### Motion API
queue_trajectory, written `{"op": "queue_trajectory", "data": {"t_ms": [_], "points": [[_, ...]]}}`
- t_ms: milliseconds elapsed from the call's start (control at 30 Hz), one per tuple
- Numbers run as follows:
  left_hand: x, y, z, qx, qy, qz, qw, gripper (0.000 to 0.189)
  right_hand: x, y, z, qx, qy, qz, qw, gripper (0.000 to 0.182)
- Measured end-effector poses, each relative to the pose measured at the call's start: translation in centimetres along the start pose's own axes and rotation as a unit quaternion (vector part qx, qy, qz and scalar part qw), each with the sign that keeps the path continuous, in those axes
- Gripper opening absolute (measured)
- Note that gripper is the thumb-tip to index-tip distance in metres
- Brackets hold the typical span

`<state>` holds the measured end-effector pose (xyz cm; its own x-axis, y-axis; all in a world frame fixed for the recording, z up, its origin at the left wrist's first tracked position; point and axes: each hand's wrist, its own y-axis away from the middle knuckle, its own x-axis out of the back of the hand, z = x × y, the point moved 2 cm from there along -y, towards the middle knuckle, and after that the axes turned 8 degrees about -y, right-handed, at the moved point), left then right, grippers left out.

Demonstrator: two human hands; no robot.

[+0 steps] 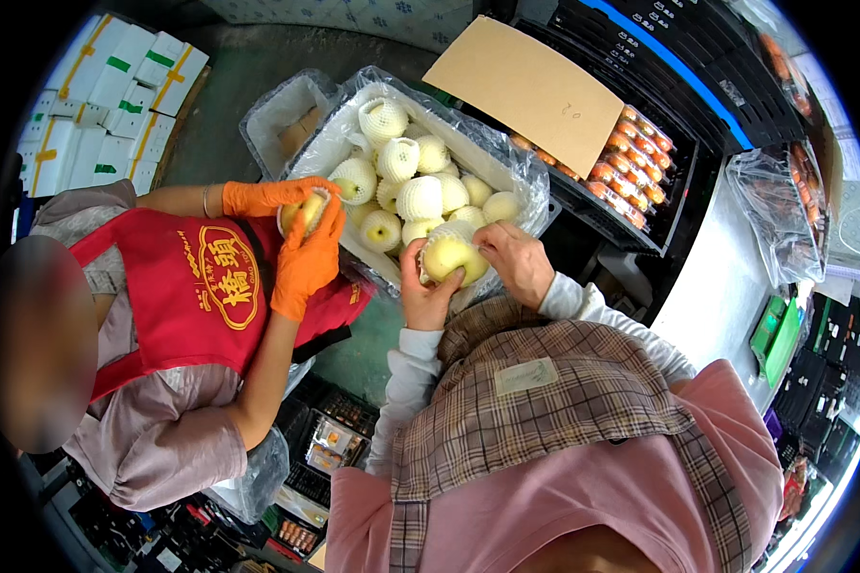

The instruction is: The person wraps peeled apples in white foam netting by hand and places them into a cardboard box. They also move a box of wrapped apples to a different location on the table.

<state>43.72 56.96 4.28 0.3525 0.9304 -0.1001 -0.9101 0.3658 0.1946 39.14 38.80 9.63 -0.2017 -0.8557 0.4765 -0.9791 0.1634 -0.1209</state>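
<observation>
My left hand (pixel 430 290) holds a pale yellow-green fruit (pixel 453 259), an apple or a pear, from below and the side. A white foam net sleeve (pixel 456 229) covers its far part, while the near part is bare. At the fruit's right side, my right hand (pixel 522 263) has its fingertips pinched at the sleeve's edge. Both hands are over the near edge of a plastic-lined white foam box (pixel 519 168). Inside lie many similar fruits, most in foam nets, among them a netted fruit (pixel 421 198) just beyond my hands.
On my left, a co-worker's orange-gloved hands (pixel 304 268) hold another netted fruit (pixel 302 213). A cardboard sheet (pixel 523 89) partly covers a black crate (pixel 670 229) of clear packs of orange-red produce (pixel 631 161). White boxes (pixel 115 93) are stacked far left; a metal table (pixel 709 265) stands right.
</observation>
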Motion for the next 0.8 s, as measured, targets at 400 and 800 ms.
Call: {"op": "queue_trajectory", "data": {"t_ms": [400,800], "points": [[-3.1,-5.8,-7.4,0.043,-0.378,-0.01,0.925,0.06,-0.6,-3.1,13.2,-0.137,0.108,-0.103,0.979,0.019],[-4.3,-7.4,-11.1,0.128,-0.202,0.026,0.971,0.08,-2.8,-5.2,22.2,-0.264,-0.135,-0.231,0.927,0.051]]}}
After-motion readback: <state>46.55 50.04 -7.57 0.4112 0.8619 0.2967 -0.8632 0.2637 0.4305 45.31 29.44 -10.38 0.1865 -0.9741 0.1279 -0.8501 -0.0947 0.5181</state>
